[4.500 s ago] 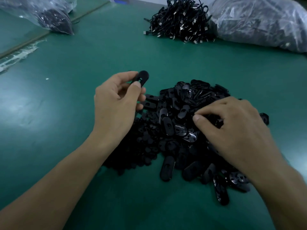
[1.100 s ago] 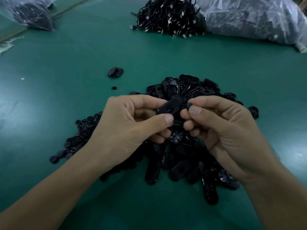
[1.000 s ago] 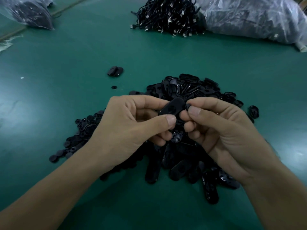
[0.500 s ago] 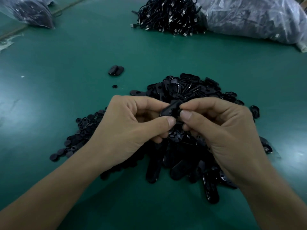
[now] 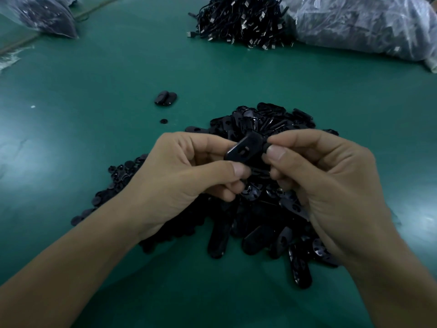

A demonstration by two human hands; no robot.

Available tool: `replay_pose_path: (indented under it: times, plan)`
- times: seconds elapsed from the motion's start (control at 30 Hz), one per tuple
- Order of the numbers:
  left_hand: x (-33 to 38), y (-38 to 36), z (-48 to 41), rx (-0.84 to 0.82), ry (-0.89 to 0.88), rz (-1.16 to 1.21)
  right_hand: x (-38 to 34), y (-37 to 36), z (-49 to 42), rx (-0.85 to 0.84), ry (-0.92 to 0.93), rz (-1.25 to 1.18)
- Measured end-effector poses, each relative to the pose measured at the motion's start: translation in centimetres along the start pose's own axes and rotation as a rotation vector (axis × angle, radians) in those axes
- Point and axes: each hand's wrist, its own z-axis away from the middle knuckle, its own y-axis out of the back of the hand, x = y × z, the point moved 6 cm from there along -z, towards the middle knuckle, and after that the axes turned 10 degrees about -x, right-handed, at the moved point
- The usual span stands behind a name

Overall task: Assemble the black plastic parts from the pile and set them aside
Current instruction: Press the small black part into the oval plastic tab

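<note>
- Green table mat [image 5: 94, 67] carries everything I observe.
- Clear plastic bag [image 5: 366, 27] lies far right, with a cable bundle [image 5: 238, 20] just beside it.
- Pile [image 5: 272, 119] of black parts sits mid-table, under both hands.
- Left hand [image 5: 179, 181]: fingers curled, pinching an oval part [image 5: 246, 150] above the pile.
- Right hand [image 5: 331, 185]: thumb and forefinger pinch a small black piece [image 5: 265, 146] at that part's end.
- Two oval pieces [image 5: 166, 98] lie touching, apart from the pile.
</note>
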Motion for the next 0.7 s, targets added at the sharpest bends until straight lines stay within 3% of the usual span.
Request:
replay_pose_path:
  times: [0.27, 0.53, 0.7]
  plan:
    - [0.3, -0.3, 0.1, 0.021, -0.015, 0.045, 0.5, -0.7, 0.0, 0.0, -0.035, -0.094]
    - [0.4, -0.1, 0.0, 0.077, -0.067, -0.082, 0.5, -1.2, 0.3, 0.033, -0.022, -0.042]
    - [0.1, 0.1, 0.1, 0.081, -0.058, 0.03, 0.3, -1.5, 0.2, 0.02, -0.01, 0.013]
